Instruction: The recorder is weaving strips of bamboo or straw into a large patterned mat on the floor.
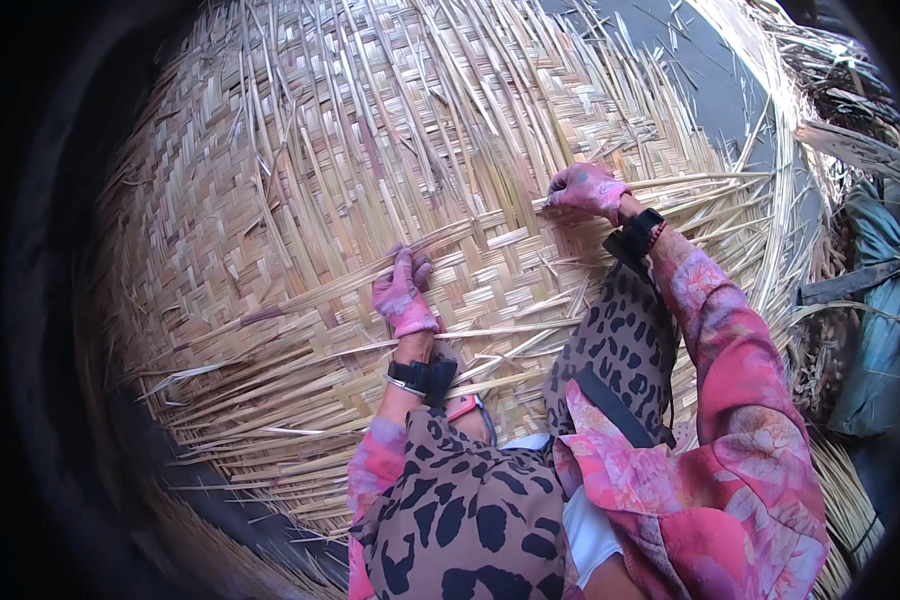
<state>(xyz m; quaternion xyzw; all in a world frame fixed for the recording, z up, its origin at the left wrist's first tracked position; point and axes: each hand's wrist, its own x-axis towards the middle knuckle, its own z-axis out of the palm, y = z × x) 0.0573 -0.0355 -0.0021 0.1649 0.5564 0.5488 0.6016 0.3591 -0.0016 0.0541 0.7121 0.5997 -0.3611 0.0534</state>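
Both hands press on the mat [370,200]: left hand [402,295] flat on the weave, fingers pinching a strip [370,275]; right hand [585,188] curled over strip ends. Loose strips [270,395] splay around them. Thin strips could, I judge, snap or slip out if tugged hard.

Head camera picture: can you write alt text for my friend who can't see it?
Two hands, the left hand and the right hand, press on a big round woven mat of pale straw-coloured strips, with loose strip ends sticking out around its edge. The arms wear pink flowered sleeves and black wristbands.
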